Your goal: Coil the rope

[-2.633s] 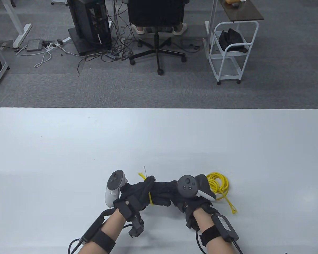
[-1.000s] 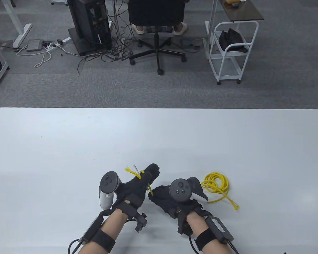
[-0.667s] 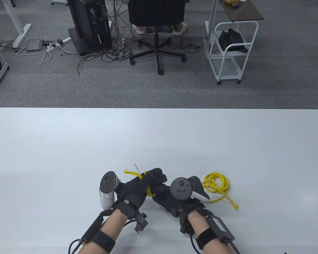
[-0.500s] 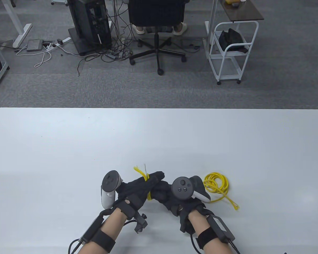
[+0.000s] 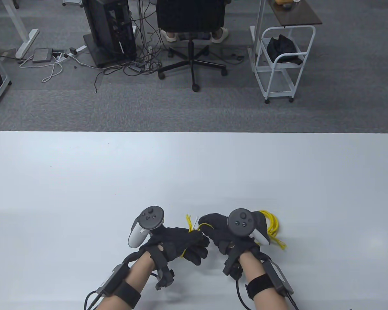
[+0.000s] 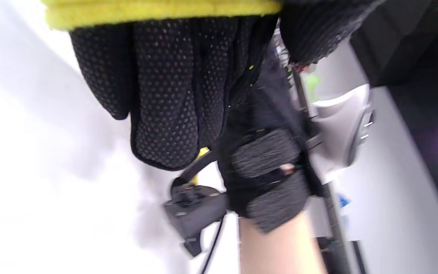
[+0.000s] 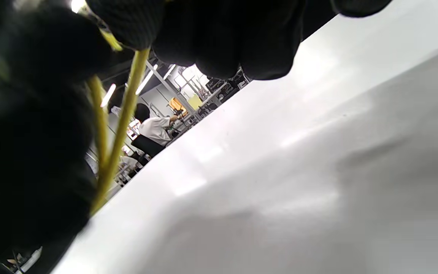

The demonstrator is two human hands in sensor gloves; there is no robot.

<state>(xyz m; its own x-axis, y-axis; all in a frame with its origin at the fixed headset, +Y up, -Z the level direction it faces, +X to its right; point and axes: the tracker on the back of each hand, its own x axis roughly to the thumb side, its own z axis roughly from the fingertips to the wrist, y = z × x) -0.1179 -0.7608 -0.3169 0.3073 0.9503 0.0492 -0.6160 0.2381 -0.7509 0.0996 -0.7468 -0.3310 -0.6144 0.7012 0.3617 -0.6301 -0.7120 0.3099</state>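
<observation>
A thin yellow rope (image 5: pixel 273 226) lies in loose loops near the table's front edge, mostly hidden behind my right hand. Its frayed end (image 5: pixel 189 222) sticks up between my hands. My left hand (image 5: pixel 184 243) grips the rope, which is wound around its fingers (image 6: pixel 165 9). My right hand (image 5: pixel 213 227) pinches a strand just right of the left hand. In the right wrist view two yellow strands (image 7: pixel 118 125) run down from my right fingers (image 7: pixel 219 34).
The white table (image 5: pixel 194 168) stretches far and wide ahead of my hands. Beyond its far edge stand an office chair (image 5: pixel 190 19), a computer tower (image 5: pixel 110 29) and a white trolley (image 5: pixel 283 61) on grey carpet.
Both hands have shifted right. My left hand has turned palm-down and curled its fingers. My right hand now covers most of the loose loops and holds the strand higher.
</observation>
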